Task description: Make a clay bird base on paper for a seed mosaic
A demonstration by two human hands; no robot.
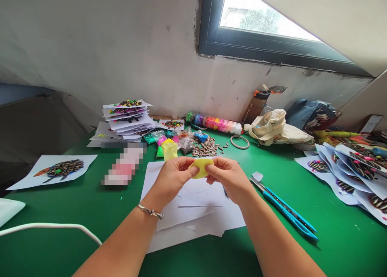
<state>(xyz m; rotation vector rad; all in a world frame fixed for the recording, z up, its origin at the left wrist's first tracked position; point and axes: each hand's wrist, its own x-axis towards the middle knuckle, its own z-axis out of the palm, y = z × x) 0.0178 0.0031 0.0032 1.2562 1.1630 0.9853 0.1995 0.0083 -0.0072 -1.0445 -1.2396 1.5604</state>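
A flattened piece of yellow modelling clay (202,168) is stretched between my two hands. My left hand (178,174) pinches its left side between thumb and fingers. On the other side, my right hand (226,174) grips the clay the same way. Below them lie white paper sheets (193,218), the top one bearing a faint pencil drawing partly hidden by my hands. Just beyond my left hand sits an open bag of yellow clay (169,149). Sunflower seeds (207,146) lie loose behind my hands.
Blue tweezers and a utility knife (287,210) lie at right. Seed pictures form a stack (128,122) at back left and a pile (356,172) at right; one picture (60,170) lies left. A tape roll (240,141), cloth bag (272,128) and bottle (255,106) stand behind. A white cable (54,226) crosses front left.
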